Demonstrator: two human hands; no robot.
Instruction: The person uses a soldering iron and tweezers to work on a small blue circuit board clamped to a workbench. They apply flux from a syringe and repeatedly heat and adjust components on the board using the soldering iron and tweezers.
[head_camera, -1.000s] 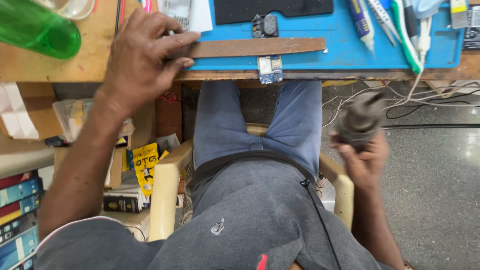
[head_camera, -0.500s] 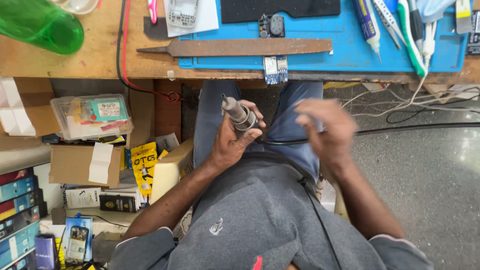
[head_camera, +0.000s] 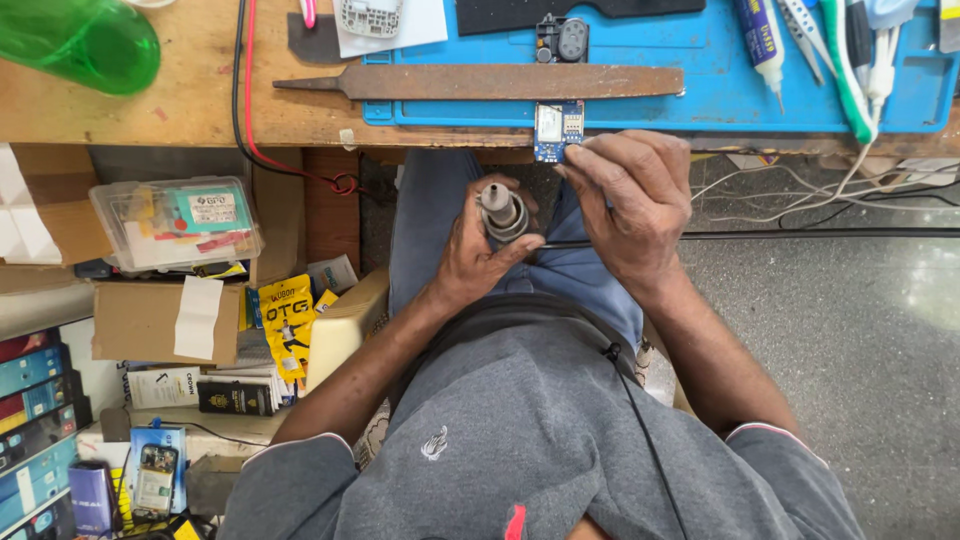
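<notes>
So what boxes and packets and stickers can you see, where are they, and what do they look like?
Clear plastic box: on the lower shelf at left, rectangular, with a teal label.
Cardboard box: under it, brown, with a white paper strip.
Yellow packet: beside the cardboard box, flat, yellow with black print.
Blue phone carton: bottom left, upright, phone picture on front.
Glue tube: on the blue mat, blue and white.

Two hands (head_camera: 560, 225), one file (head_camera: 500, 82), one green bottle (head_camera: 85, 40).

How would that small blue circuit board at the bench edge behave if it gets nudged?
The small blue circuit board looks thin, probably light and stiff. It overhangs the bench edge, so a nudge might drop it. The right hand touches it.
</notes>
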